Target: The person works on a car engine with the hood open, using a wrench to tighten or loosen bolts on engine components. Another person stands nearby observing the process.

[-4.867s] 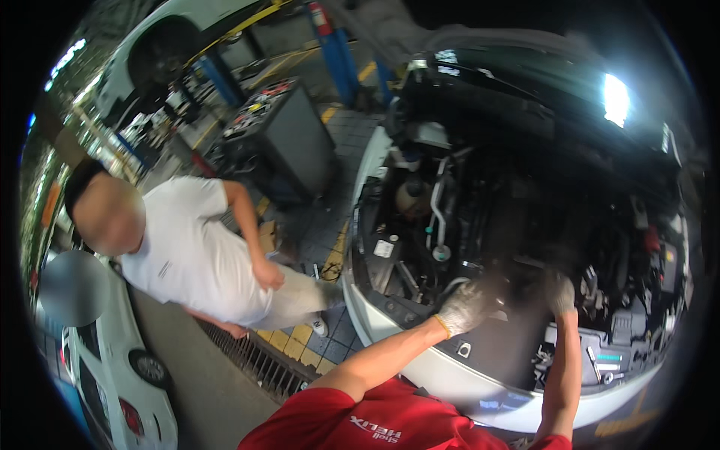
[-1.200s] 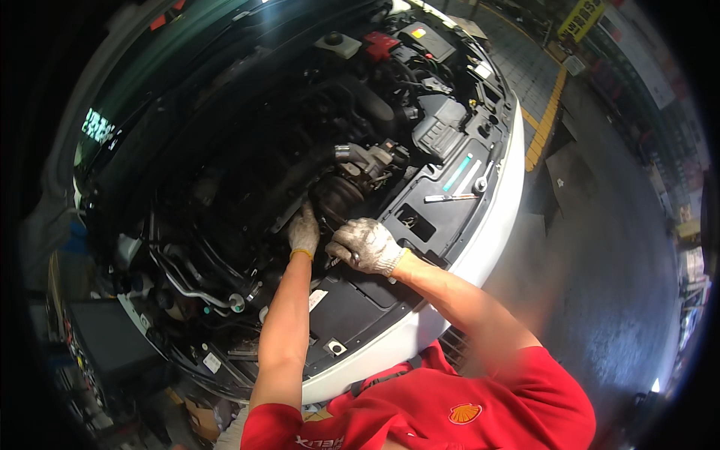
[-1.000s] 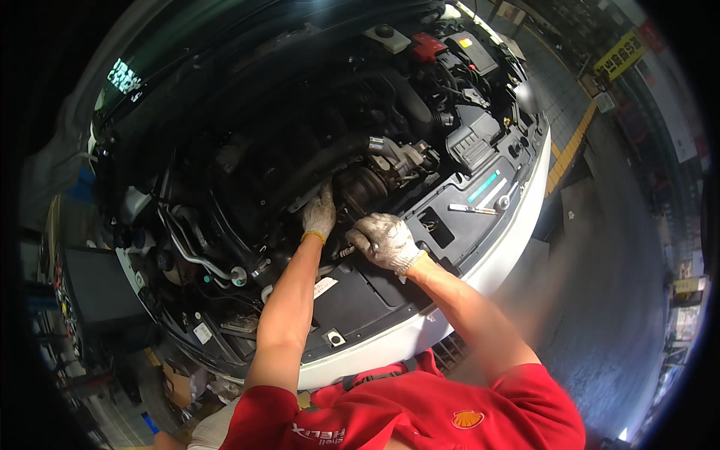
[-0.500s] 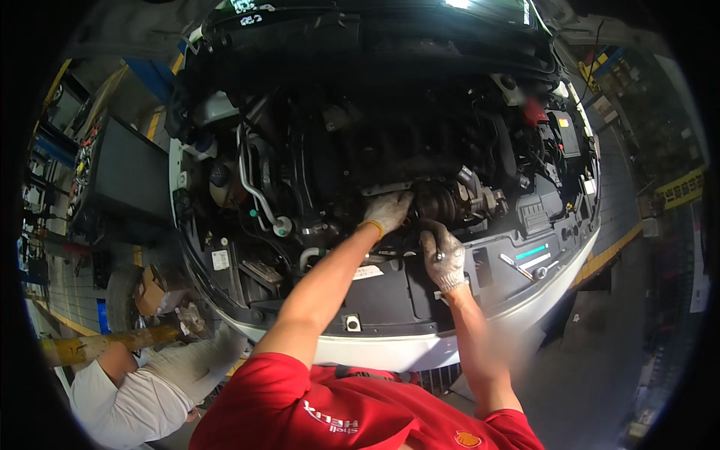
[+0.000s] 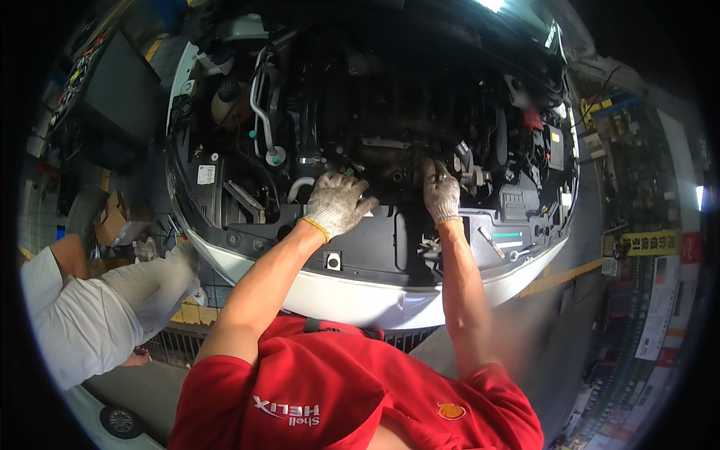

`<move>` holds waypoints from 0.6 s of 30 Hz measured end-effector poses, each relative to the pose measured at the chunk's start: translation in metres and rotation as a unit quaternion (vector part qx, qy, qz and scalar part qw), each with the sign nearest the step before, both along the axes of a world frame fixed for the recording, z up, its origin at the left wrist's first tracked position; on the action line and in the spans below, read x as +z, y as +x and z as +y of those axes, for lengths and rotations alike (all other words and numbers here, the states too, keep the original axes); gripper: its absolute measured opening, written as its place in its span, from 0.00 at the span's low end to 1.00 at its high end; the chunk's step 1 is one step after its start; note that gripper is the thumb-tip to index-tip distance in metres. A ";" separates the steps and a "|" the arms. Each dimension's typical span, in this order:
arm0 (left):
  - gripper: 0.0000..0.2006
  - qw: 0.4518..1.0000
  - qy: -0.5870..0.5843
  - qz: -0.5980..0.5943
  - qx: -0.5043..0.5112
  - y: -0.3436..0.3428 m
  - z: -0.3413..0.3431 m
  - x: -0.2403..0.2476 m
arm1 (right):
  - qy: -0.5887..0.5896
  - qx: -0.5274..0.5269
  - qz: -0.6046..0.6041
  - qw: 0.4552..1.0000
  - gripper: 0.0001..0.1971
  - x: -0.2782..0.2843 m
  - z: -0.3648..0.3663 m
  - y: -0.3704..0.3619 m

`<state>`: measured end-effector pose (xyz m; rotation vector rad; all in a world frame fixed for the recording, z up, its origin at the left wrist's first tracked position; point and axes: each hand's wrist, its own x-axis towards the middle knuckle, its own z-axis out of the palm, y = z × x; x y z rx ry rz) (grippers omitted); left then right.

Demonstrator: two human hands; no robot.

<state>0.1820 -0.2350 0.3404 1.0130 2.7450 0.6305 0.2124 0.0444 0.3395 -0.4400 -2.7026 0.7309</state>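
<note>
A car's engine bay lies in front of me, with a dark engine (image 5: 397, 112) in its middle. My left hand (image 5: 337, 204), in a soiled pale knit glove, is open, fingers spread over the rear edge of the black front panel (image 5: 367, 244). Beside it a pale curved hose (image 5: 300, 187) shows. My right hand (image 5: 441, 193), gloved too, reaches down at the engine's front, left of a silver metal fitting (image 5: 471, 171). Its fingers are together and curl into shadow; what they grip is hidden. A dark round opening (image 5: 398, 177) shows between the hands.
On the panel lie small metal pieces (image 5: 430, 246), a slim silver tool (image 5: 491, 241) and a round-headed tool (image 5: 516, 256). The white bumper (image 5: 360, 302) runs before me. Left, another person in pale clothes (image 5: 90, 315) bends near a cardboard box (image 5: 111, 219). A dark cabinet (image 5: 120, 90) stands behind.
My left hand has come out of the engine, leftward, and spread onto the panel edge. My right hand has moved deeper, over where a ribbed round part showed. The view has shifted.
</note>
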 end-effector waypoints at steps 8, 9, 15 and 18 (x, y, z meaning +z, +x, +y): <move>0.23 0.999 -0.043 0.003 -0.010 -0.002 0.001 -0.007 | 0.055 0.018 -0.223 0.973 0.34 0.064 -0.012 -0.079; 0.23 0.999 -0.046 0.001 -0.013 -0.004 0.003 -0.007 | 0.051 0.019 -0.221 0.974 0.34 0.068 -0.013 -0.080; 0.22 0.999 -0.035 0.025 -0.022 -0.006 -0.001 -0.004 | -0.071 0.070 -0.129 0.987 0.29 0.023 -0.004 -0.038; 0.21 0.999 -0.038 0.025 0.000 -0.004 -0.004 -0.005 | 0.089 0.164 -0.127 0.974 0.14 0.000 -0.034 0.034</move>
